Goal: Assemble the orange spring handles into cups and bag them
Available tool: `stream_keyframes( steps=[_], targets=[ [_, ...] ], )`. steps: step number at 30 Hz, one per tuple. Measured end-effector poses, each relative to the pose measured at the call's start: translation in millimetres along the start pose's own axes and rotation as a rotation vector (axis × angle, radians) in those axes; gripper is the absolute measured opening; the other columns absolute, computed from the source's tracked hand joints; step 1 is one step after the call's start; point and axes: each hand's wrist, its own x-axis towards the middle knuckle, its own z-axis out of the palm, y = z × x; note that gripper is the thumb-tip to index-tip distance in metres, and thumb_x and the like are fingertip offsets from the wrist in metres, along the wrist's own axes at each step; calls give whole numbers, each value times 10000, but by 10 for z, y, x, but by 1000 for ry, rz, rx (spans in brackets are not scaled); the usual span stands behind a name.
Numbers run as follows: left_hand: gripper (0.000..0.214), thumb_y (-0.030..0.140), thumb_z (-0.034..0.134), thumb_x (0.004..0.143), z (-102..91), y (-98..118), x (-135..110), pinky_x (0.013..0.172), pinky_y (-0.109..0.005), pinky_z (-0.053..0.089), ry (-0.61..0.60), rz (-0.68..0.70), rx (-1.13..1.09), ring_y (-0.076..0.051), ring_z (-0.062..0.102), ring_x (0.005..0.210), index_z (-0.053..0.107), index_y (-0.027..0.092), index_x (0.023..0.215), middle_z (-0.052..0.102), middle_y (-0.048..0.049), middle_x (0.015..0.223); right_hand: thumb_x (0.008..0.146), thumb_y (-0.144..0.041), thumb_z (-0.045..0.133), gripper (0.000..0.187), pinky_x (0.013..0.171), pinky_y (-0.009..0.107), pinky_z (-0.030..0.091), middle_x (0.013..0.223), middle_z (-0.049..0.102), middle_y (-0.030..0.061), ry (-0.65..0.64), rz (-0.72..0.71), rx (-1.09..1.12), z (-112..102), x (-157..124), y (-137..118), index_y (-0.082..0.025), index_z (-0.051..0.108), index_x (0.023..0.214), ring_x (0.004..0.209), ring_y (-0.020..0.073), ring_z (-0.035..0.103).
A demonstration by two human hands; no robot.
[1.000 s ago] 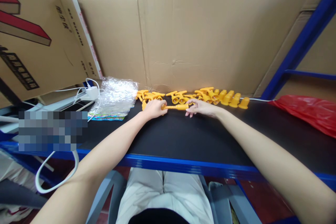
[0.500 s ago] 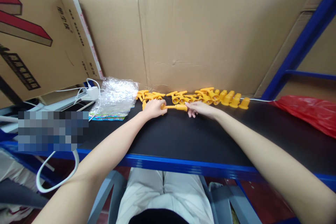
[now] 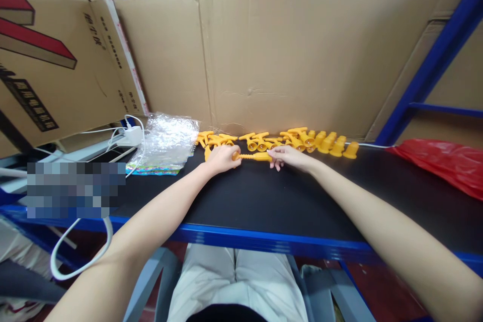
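L hand (image 3: 223, 158), R hand (image 3: 289, 156) grasping ylw piece (image 3: 255, 157) o/ blk tabletop (image 3: 264, 198), cardboard (image 3: 287, 55) bhnd.

Yellow tool (image 3: 247, 157): long and narrow, held lengthwise between the two hands; whether it is made of one piece or several cannot be told.
Left end (image 3: 207, 153): mostly covered by the left hand (image 3: 222, 159), in which it is gripped; yellow is seen on both sides of the grip.
Ridged shaft (image 3: 249, 157): thin, bumpy, left uncovered between the hands.
Thick end (image 3: 262, 158): broader than the shaft, its tip pinched by the right hand (image 3: 290, 156).
Pose: roughly level, stretched sideways over the tabletop (image 3: 271, 201).
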Motion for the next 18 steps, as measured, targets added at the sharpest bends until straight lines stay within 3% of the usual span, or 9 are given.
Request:
stream_keyframes(
  steps=[6, 9, 12, 15, 18],
  targets=[
    [271, 354, 501, 727, 16, -12, 19, 676, -293, 432, 5, -5, -15, -214, 602, 809, 596, 235, 951, 645, -27, 840, 783, -616, 431, 510, 519, 251, 370, 657, 660, 97, 12, 43, 3, 17, -3, -16, -130, 529, 665, 503, 101, 558],
    [265, 353, 507, 726, 21, -25, 29, 673, -289, 433, -1, -26, -29, -213, 602, 812, 599, 232, 944, 647, -26, 825, 747, -572, 530, 450, 525, 246, 376, 706, 665, 71, -1, 41, 11, 23, -4, -8, -138, 535, 861, 552, 111, 579],
    [268, 354, 508, 728, 25, -29, 28, 684, -294, 434, -2, -34, -37, -213, 599, 818, 600, 233, 948, 647, -26, 826, 643, -460, 692, 529, 546, 253, 388, 693, 645, 15, -12, 13, 16, 14, -1, 28, -169, 464, 1020, 568, 118, 580],
    [274, 352, 507, 731, 34, -28, 18, 686, -296, 434, 0, -17, -56, -208, 600, 798, 598, 227, 957, 647, -30, 827, 647, -459, 682, 473, 558, 262, 394, 664, 627, 7, -20, -17, 18, -8, -7, 42, -166, 483, 960, 560, 119, 572],
    [280, 348, 507, 732, 44, -29, 12, 685, -292, 431, 6, 1, -65, -202, 601, 785, 597, 220, 964, 646, -32, 822, 720, -530, 584, 389, 557, 262, 393, 674, 637, 44, -43, -21, 9, -26, -27, 8, -149, 528, 775, 558, 115, 570]
  ],
)
